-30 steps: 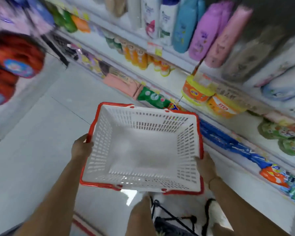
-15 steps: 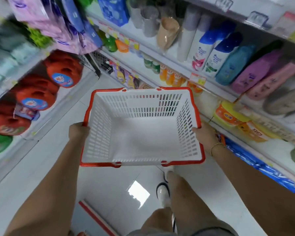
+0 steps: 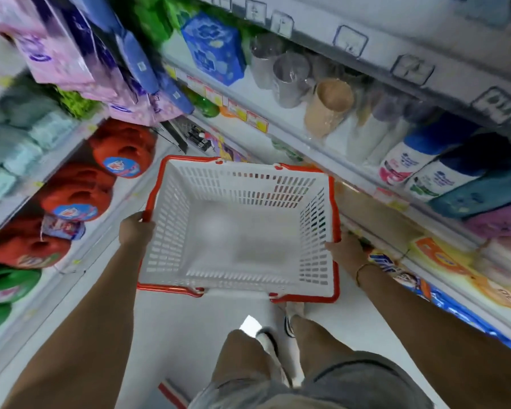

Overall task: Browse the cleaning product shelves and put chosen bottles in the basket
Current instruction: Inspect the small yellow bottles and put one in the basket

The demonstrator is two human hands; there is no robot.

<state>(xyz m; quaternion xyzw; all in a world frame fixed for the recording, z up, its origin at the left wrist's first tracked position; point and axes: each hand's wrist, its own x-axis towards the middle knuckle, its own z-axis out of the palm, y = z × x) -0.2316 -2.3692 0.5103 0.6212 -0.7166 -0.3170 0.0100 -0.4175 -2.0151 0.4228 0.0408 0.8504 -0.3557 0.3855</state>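
The person stood in a narrow shop aisle with a pale glossy floor (image 3: 171, 343), shelving close on both sides. The white basket (image 3: 239, 231) with a red rim was held out level over the floor between the shelves, nothing in it. The left hand (image 3: 136, 230) was closed around its left rim; the right hand (image 3: 344, 249) gripped the right rim. White bottles with blue caps (image 3: 410, 160) lay on the right shelf edge; red packs (image 3: 77, 199) crowded the left shelf (image 3: 56, 172).
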